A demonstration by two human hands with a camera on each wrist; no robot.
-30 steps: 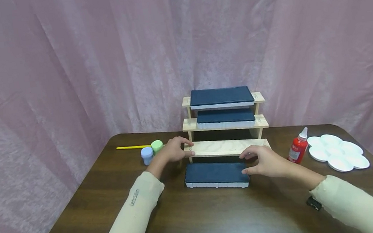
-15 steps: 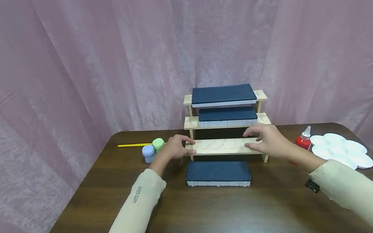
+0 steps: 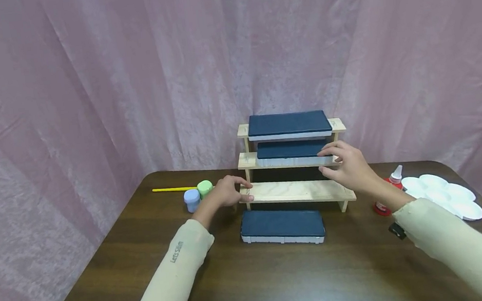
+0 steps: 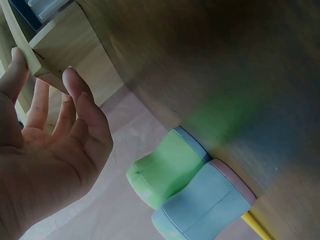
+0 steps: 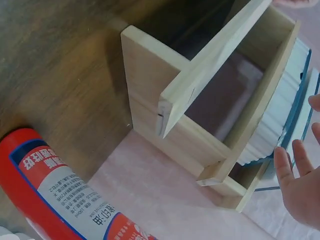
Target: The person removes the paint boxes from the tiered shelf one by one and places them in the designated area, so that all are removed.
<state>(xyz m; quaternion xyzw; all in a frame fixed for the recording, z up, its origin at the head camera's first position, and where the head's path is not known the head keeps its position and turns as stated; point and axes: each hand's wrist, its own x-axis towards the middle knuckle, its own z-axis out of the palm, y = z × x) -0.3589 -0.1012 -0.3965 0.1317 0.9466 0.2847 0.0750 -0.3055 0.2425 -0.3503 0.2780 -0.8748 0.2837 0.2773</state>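
Note:
A three-tier wooden shelf (image 3: 298,191) stands at the back of the table. My left hand (image 3: 226,191) grips the left end of its lowest board, thumb and fingers around the corner in the left wrist view. Flat cases with dark blue lids and white bases lie on the top tier (image 3: 288,123) and middle tier (image 3: 287,149). Beside the middle case's right end is my right hand (image 3: 350,167), thumb and fingers spread apart. Its fingertips (image 5: 281,159) come right at that case's edge in the right wrist view. A third such case (image 3: 281,223) lies on the table before the shelf.
Left of the shelf stand a blue jar (image 3: 192,200) and a green jar (image 3: 204,187), with a yellow stick (image 3: 173,189) behind. A red ink bottle (image 5: 55,185), partly behind my right forearm, and a white flower-shaped palette (image 3: 441,193) are at the right. A pink curtain (image 3: 198,76) hangs behind.
My right hand has risen from near the front case, past the lowest board, to the middle tier's right end. The left hand keeps its place on the lowest board.

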